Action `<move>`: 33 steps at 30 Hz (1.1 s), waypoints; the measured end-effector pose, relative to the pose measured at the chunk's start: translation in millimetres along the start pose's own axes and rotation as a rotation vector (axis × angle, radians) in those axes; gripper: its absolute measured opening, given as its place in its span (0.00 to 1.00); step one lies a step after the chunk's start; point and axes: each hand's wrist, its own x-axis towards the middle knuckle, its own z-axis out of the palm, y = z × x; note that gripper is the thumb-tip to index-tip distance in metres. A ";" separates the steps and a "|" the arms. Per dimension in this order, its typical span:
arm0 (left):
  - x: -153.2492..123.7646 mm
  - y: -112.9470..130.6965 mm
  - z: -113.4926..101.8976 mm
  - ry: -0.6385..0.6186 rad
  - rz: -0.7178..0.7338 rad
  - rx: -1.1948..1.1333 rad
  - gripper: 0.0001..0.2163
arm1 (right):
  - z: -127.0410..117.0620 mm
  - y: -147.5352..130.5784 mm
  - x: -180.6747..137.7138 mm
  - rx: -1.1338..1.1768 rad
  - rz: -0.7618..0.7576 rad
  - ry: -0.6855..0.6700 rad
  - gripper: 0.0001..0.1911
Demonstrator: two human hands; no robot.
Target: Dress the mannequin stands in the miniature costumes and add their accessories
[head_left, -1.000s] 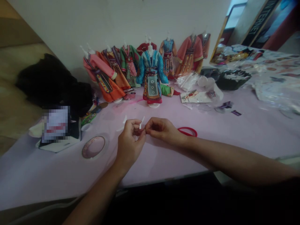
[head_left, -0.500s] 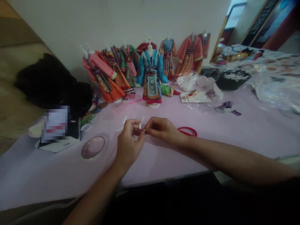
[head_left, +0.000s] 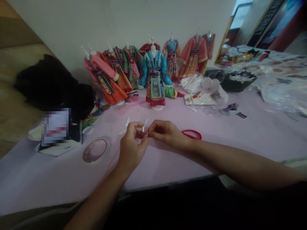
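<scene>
Left hand (head_left: 133,140), right hand (head_left: 166,131): I see both pinch one tiny bit (head_left: 147,132).
Tiny bit: likely light, maybe slippery; hold its edges.

Wall (head_left: 79,22): dim, greyish light
Surface (head_left: 172,169): soft shadow below the right hand (head_left: 169,132)
Clear plastic (head_left: 285,99): pale glare, blurred detail
Black heap (head_left: 48,83): nearly without detail
Mosaic patch (head_left: 57,127): coarse square pixels

Here's my lilac desk (head_left: 240,134), busy along its back: dressed doll figures (head_left: 193,56) stand in a row, the blue-robed one (head_left: 154,75) out front. Nearer me, a tape roll (head_left: 88,148) on the left, white strips (head_left: 127,122) mid-desk, a red ring (head_left: 192,130) lying to the right.
</scene>
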 end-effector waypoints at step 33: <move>-10.8 6.0 4.7 0.053 0.168 0.203 0.15 | 3.7 1.2 -4.0 -0.003 -0.002 0.038 0.03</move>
